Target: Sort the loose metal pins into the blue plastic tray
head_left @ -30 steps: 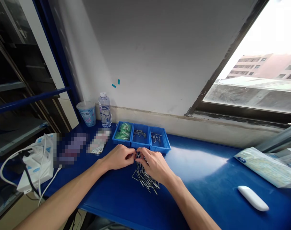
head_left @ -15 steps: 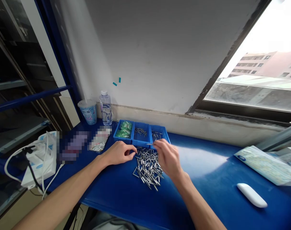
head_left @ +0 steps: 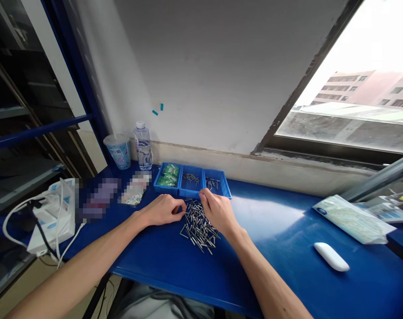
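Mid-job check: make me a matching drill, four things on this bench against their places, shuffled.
1. green packets
2. metal pin pile
3. clear bottle
4. white oval object

A. right of the right hand
B. beside the lidded cup
C. in the leftmost blue bin
D. heaped in front of the blue bins

Pairs: 1-C, 2-D, 3-B, 4-A

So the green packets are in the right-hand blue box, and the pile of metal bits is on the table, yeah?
Not quite: the green packets are in the left-hand blue box, as the head view shows. The pile of metal bits is on the table, just as you said.
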Action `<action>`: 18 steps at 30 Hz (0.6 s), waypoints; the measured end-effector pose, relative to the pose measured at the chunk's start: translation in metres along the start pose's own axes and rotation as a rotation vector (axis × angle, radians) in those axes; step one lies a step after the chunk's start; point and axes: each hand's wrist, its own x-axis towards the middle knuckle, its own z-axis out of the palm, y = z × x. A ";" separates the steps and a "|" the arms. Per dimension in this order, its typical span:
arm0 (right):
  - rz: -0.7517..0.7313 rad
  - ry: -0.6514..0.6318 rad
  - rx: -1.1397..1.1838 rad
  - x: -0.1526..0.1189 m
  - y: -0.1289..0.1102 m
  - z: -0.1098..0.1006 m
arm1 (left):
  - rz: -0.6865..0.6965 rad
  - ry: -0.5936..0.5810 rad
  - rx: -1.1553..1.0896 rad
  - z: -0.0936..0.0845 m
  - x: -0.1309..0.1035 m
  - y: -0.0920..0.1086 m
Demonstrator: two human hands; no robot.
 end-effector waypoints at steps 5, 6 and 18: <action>-0.217 -0.160 0.088 -0.001 -0.016 0.001 | 0.017 0.123 -0.030 -0.003 -0.002 0.002; -0.232 -0.169 0.090 -0.001 -0.018 0.002 | 0.019 0.138 -0.028 -0.003 -0.003 0.002; -0.223 0.039 0.091 -0.002 -0.011 0.005 | 0.037 0.116 -0.003 -0.007 -0.002 0.000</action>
